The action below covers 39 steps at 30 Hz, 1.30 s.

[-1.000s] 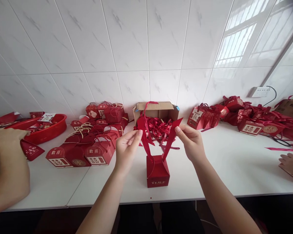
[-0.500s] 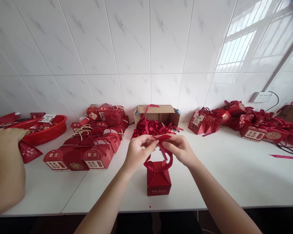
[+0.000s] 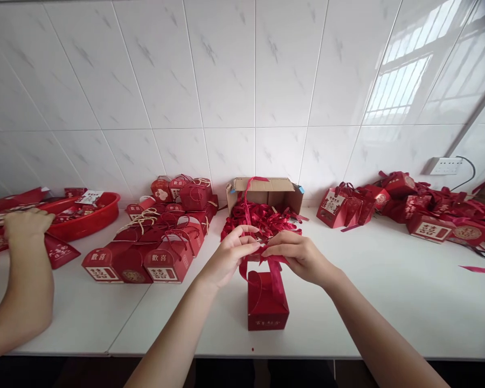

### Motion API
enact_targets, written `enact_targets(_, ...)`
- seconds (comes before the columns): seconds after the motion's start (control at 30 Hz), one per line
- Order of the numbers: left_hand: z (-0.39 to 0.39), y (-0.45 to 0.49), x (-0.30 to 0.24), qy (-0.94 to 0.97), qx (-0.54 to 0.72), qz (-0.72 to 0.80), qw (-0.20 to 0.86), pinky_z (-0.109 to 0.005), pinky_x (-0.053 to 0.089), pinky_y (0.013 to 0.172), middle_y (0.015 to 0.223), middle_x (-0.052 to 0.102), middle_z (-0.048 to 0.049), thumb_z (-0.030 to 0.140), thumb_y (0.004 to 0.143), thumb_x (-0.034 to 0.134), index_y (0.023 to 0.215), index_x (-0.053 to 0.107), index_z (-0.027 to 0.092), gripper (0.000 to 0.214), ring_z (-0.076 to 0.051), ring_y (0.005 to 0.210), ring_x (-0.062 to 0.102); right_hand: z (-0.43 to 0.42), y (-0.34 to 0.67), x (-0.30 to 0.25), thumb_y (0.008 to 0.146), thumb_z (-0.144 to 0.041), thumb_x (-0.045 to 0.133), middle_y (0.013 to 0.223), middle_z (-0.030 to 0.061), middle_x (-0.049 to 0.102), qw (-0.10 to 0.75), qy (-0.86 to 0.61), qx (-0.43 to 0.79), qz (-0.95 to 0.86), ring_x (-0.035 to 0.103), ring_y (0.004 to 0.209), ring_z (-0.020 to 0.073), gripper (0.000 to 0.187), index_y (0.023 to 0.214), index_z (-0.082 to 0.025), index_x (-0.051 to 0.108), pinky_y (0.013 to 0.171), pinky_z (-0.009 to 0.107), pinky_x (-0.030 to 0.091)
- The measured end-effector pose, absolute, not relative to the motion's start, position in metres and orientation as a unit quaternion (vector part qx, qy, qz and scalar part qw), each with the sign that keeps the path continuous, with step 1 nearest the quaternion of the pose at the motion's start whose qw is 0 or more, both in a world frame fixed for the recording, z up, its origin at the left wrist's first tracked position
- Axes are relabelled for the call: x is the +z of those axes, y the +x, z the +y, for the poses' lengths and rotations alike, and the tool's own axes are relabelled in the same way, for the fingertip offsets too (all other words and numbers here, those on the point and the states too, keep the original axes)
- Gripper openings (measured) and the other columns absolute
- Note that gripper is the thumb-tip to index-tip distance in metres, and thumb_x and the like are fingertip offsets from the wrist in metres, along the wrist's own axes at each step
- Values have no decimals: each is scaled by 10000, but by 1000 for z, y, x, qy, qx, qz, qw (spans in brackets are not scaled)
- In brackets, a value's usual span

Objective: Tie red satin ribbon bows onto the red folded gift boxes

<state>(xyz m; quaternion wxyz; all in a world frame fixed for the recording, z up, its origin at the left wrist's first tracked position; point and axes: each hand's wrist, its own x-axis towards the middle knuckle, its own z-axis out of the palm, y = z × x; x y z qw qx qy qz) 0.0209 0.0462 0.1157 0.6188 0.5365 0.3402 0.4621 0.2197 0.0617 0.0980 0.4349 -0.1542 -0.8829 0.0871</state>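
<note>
A small red gift box (image 3: 268, 303) stands upright on the white table (image 3: 388, 302) in front of me. Its two long red top strips (image 3: 271, 265) are bent over and meet just above it. My left hand (image 3: 229, 257) pinches the strips from the left. My right hand (image 3: 298, 255) pinches them from the right, fingertips almost touching the left hand's. Both hands hover directly over the box.
An open cardboard box (image 3: 264, 192) spilling red ribbons (image 3: 262, 220) sits behind my hands. Finished red boxes (image 3: 161, 237) are grouped at left, more red boxes (image 3: 408, 207) at right. Another person's hand (image 3: 26, 226) rests near a red basin (image 3: 83, 218) at far left.
The box's two strips, held apart and upright a second ago, have been brought together and folded down above the box. My hands have closed in on each other.
</note>
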Motion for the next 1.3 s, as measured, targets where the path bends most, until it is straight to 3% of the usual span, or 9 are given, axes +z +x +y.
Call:
enact_targets(0.17, 46, 20, 116, 503, 477, 322, 645, -265, 467, 661, 725, 572, 13, 204, 755, 655, 960, 587, 190, 216, -122, 667, 573, 59, 219, 100, 940, -130, 439, 887, 65, 667, 413, -189, -78, -888, 586, 770, 174, 263, 1012, -230, 671, 658, 320, 464)
enact_targets(0.37, 42, 22, 112, 598, 500, 315, 542, -283, 462, 776, 821, 633, -22, 107, 778, 509, 1152, 545, 202, 387, -154, 812, 607, 64, 219, 91, 922, -120, 469, 997, 78, 657, 478, -198, -49, -854, 617, 877, 181, 285, 1074, -251, 671, 740, 344, 505)
enact_targets(0.5, 37, 22, 104, 702, 525, 378, 297, -306, 483, 757, 898, 651, -40, 154, 801, 513, 1230, 518, 231, 435, -177, 807, 615, 60, 220, 81, 900, -142, 503, 1089, 74, 642, 543, -224, 9, -809, 617, 978, 205, 300, 1097, -292, 673, 806, 374, 516)
enact_targets(0.67, 37, -1, 87, 693, 572, 439, -1, -300, 479, 832, 796, 611, -12, 217, 785, 614, 1147, 589, 236, 363, -164, 783, 604, 38, 234, 58, 885, -193, 533, 853, 49, 673, 629, -352, 103, -685, 635, 783, 186, 195, 982, -244, 695, 678, 325, 509)
enact_targets(0.77, 31, -30, 65, 664, 558, 498, -16, -265, 490, 732, 779, 562, 0, 248, 796, 605, 1192, 551, 219, 400, -148, 727, 584, 22, 256, 24, 866, -291, 570, 786, 41, 674, 629, -459, 167, -605, 633, 751, 200, 147, 897, -212, 690, 687, 339, 498)
enact_targets(0.97, 10, -89, -14, 592, 485, 643, -23, -255, 453, 631, 731, 534, 10, 296, 804, 572, 1225, 506, 201, 437, -160, 690, 569, -1, 314, -59, 777, -495, 602, 752, 88, 697, 558, -658, 243, -444, 658, 760, 290, 340, 852, -175, 689, 678, 428, 523)
enact_targets(1.07, 7, -93, -38, 618, 435, 654, 30, -303, 482, 719, 743, 576, -8, 274, 785, 568, 1106, 562, 204, 329, -194, 737, 607, -2, 323, -73, 759, -509, 605, 923, 124, 694, 509, -670, 252, -479, 655, 832, 307, 382, 924, -172, 677, 722, 472, 525)
enact_targets(1.17, 10, -72, -37, 640, 444, 627, 10, -399, 445, 901, 935, 622, -81, 253, 765, 574, 932, 613, 206, 179, -266, 958, 598, 6, 310, -61, 783, -495, 585, 1133, 158, 608, 530, -669, 155, -497, 604, 981, 309, 446, 1081, -165, 616, 827, 509, 495)
enact_targets(1.3, 14, -23, -17, 657, 493, 555, 130, -409, 423, 966, 1058, 594, -83, 269, 806, 570, 916, 591, 215, 124, -253, 1085, 553, 17, 271, -30, 878, -458, 500, 1023, 118, 631, 528, -579, 222, -580, 603, 953, 242, 331, 979, -171, 629, 883, 450, 486)
